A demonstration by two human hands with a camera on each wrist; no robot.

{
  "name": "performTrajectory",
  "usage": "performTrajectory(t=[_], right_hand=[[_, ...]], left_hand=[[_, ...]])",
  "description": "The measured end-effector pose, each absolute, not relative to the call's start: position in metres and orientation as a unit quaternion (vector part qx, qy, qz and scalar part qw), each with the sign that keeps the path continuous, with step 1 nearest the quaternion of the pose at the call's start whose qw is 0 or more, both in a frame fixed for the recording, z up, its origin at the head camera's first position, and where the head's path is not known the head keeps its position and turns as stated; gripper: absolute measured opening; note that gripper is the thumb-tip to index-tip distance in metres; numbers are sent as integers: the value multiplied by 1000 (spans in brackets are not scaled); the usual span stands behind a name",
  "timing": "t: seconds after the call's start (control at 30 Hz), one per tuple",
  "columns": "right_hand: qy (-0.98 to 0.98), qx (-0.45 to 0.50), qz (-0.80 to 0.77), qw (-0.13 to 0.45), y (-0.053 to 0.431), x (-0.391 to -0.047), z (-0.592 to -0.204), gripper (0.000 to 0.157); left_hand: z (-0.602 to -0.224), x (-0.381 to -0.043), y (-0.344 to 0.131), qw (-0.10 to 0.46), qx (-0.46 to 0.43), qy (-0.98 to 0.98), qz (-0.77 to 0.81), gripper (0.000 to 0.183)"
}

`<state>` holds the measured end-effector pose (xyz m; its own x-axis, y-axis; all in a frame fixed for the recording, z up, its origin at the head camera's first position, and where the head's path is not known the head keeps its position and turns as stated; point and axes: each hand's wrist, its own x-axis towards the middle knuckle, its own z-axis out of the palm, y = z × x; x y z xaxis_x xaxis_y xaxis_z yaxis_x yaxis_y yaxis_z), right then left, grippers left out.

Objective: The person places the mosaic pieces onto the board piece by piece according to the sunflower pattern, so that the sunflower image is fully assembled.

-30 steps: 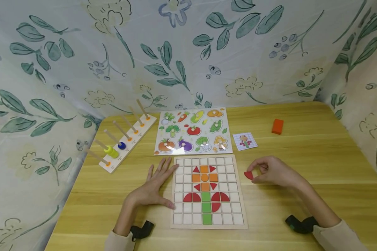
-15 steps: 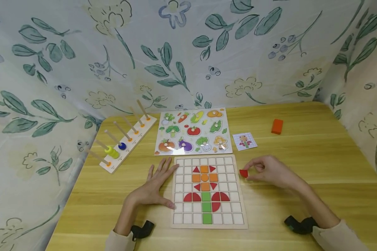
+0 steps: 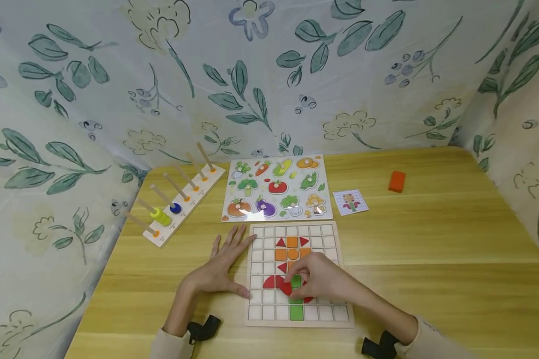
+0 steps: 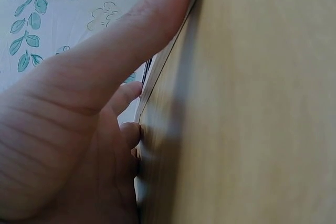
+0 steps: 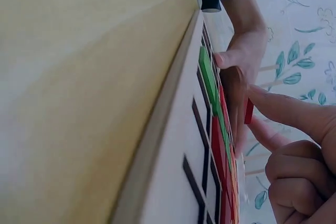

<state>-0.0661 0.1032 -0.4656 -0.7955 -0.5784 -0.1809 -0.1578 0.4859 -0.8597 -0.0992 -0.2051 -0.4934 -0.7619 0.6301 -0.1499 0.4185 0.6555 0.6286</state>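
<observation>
My right hand (image 3: 321, 279) pinches a red quarter-circle piece (image 3: 285, 287) between thumb and index finger. In the right wrist view that red piece (image 5: 249, 112) is seen edge-on, a little above the board. Beneath it lies the wooden grid board (image 3: 260, 323), set with orange squares, an orange circle, red triangles, red quarter circles and a green column (image 3: 297, 312). The hand covers part of the pattern. My left hand (image 3: 217, 271) lies spread at the board's left edge, thumb and a fingertip touching the frame.
Behind the board is a vegetable picture puzzle (image 3: 277, 187). A pattern card (image 3: 350, 202) lies to its right, and an orange-red block (image 3: 397, 181) farther right. A peg stand (image 3: 184, 205) with yellow and blue rings stands at the left. Floral cloth (image 3: 269, 75) hangs behind the table.
My right hand has moved left from beside the board to over its middle, carrying the red quarter circle. The left hand has stayed in place.
</observation>
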Motion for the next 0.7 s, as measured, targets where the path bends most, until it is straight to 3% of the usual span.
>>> performTrajectory(t=[0.33,0.7], right_hand=[[864,-245,-388,209,83,-61,-471,24],[843,-277,-409,212,81,-61,-475,16]], left_hand=[[-493,-98,-204,180,292,891,299,131],[-494,-98,-205,182,288,895,290,132]])
